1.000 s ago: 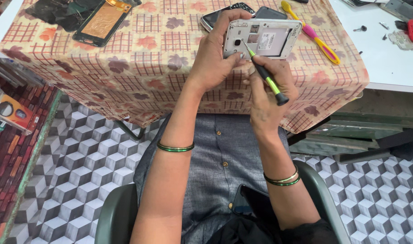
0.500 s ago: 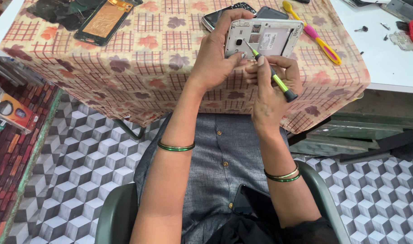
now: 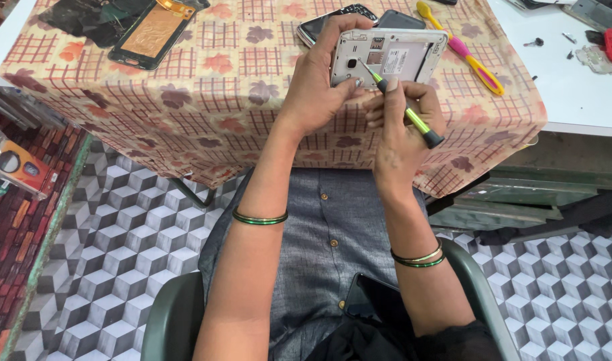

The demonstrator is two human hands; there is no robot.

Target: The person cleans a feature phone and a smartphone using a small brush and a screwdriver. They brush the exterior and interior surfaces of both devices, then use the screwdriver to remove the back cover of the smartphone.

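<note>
My left hand [image 3: 317, 80] grips the left end of a white phone [image 3: 403, 59] with its back cover off, held over the edge of the table. My right hand [image 3: 403, 127] holds a thin green and black screwdriver [image 3: 405, 112], its tip touching the phone's inner frame near the camera hole. Both wrists wear green bangles.
The table has a checked leaf-print cloth [image 3: 206, 100]. On it lie an opened dark phone with a copper back [image 3: 151, 32], two dark phones [image 3: 333, 19] behind my left hand, and a yellow and pink tool [image 3: 463, 48]. Small parts lie on the white top [image 3: 573, 80] at right. A dark phone [image 3: 373, 301] rests on my lap.
My right hand has shifted left and up a little, swinging the screwdriver tip from the phone's lower middle to the spot near the camera hole. My left hand holds the phone steady.
</note>
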